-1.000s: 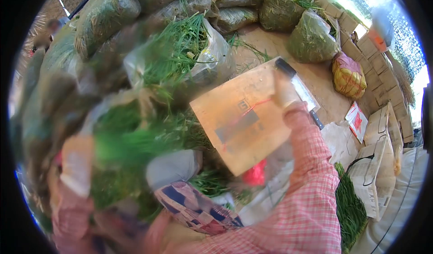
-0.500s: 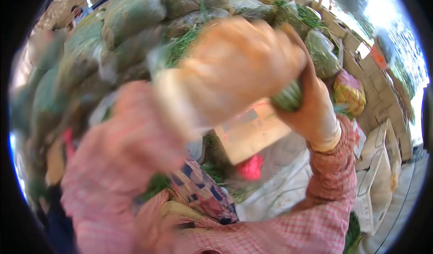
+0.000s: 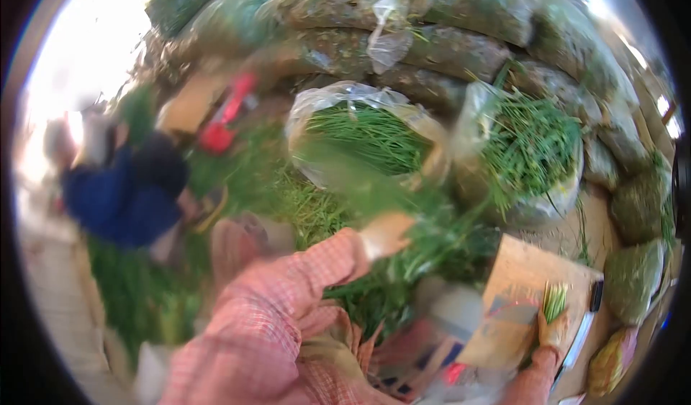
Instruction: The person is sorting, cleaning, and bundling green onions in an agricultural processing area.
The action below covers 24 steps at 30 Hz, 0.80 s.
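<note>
Right hand (image 3: pixel 553 332) clamps slim, straight stems (image 3: pixel 554 300) between fingers — left hand (image 3: pixel 389 235) blurs near grassy greens (image 3: pixel 440 243), fingers unclear.

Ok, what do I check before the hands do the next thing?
1. Right hand has the small bundle: ok.
2. Bundle is over the board: ok.
3. Knife is well away from the right hand: not ok, its blade is close by.
4. Left hand has a firm grip: cannot tell, too blurry.
5. Big bag of green stalks is open at the top: ok.
</note>
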{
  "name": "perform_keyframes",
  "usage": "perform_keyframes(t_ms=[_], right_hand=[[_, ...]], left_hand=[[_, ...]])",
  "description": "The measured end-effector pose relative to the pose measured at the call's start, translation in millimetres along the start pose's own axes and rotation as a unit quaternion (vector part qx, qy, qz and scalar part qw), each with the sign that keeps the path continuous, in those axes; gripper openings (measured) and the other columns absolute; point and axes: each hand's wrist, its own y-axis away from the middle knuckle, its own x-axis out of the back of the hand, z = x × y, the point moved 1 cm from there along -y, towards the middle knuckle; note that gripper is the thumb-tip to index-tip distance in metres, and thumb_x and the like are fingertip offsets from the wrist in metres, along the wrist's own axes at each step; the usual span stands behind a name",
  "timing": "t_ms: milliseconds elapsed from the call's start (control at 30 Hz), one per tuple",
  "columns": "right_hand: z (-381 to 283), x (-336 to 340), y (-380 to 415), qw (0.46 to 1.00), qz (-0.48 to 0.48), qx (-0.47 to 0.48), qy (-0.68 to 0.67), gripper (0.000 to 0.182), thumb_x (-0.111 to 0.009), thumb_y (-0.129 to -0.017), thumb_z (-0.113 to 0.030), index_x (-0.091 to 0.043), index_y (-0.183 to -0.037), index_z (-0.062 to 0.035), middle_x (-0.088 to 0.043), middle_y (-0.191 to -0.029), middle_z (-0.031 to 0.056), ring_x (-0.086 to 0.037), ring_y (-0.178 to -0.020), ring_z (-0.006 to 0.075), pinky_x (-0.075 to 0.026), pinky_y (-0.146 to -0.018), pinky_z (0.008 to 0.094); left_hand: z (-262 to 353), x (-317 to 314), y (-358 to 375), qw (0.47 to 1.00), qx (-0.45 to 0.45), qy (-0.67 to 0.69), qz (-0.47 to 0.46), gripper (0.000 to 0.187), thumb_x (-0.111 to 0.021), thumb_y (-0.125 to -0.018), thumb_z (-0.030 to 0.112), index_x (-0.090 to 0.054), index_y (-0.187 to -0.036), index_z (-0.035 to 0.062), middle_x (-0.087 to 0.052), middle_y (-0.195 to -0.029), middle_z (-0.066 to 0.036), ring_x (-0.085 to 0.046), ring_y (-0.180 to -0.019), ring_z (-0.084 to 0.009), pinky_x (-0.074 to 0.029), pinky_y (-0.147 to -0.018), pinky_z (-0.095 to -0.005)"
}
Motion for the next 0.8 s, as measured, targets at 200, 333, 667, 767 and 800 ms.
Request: perform_keyframes(t_ms=[200,333,667,767,800], right_hand=[[-99,117,12,0.987,-0.079,0.089,0.111,0.077,-0.073,-0.059,-0.037,-0.047,-0.12,0.0015,-0.055,-0.108,0.0248,-0.054,-0.103,0.0337,-0.043,-0.087,0.0412],[-325,121,31,0.842,-0.077,0.514,-0.145,0.042,-0.065,-0.069,-0.008,-0.055,-0.11,0.0004,-0.059,-0.101,0.0163,-0.057,-0.095,0.0273,-0.045,-0.082,0.0341],[-826,-61,102,0.706,-0.046,0.704,-0.062,0.068,-0.07,-0.065,-0.03,-0.042,-0.121,-0.0012,-0.051,-0.113,0.018,-0.047,-0.107,0.0333,-0.037,-0.093,0.04],[-867,-97,117,0.746,-0.029,0.661,0.077,0.075,-0.071,-0.063,-0.036,-0.04,-0.121,-0.0012,-0.051,-0.112,0.0173,-0.047,-0.106,0.0313,-0.039,-0.088,0.04],[-873,-105,122,0.757,-0.008,0.65,0.074,0.075,-0.071,-0.062,-0.038,-0.04,-0.12,-0.0011,-0.051,-0.11,0.0171,-0.048,-0.105,0.0308,-0.04,-0.086,0.0401]], left_hand=[[-259,0,4,0.907,0.208,0.303,0.204,0.031,-0.042,-0.083,0.026,-0.064,-0.089,0.0051,-0.063,-0.088,-0.016,-0.059,-0.08,-0.0336,-0.046,-0.069,-0.0396],[-316,10,-13,0.622,0.28,0.555,0.476,0.02,-0.055,-0.079,0.014,-0.061,-0.093,0.0006,-0.062,-0.083,-0.01,-0.057,-0.072,-0.0207,-0.046,-0.065,-0.0327],[-398,14,-42,0.387,0.293,0.658,0.576,0.039,-0.063,-0.078,0.015,-0.052,-0.113,0.0004,-0.057,-0.102,-0.01,-0.054,-0.087,-0.0185,-0.044,-0.075,-0.0305],[-417,17,-45,0.399,0.268,0.711,0.514,0.049,-0.065,-0.077,0.02,-0.046,-0.119,0.0014,-0.054,-0.102,-0.009,-0.052,-0.091,-0.0189,-0.044,-0.08,-0.031],[-426,14,-48,0.392,0.249,0.721,0.514,0.046,-0.064,-0.079,0.02,-0.047,-0.118,0.0016,-0.055,-0.103,-0.008,-0.052,-0.091,-0.0179,-0.043,-0.079,-0.0307]])
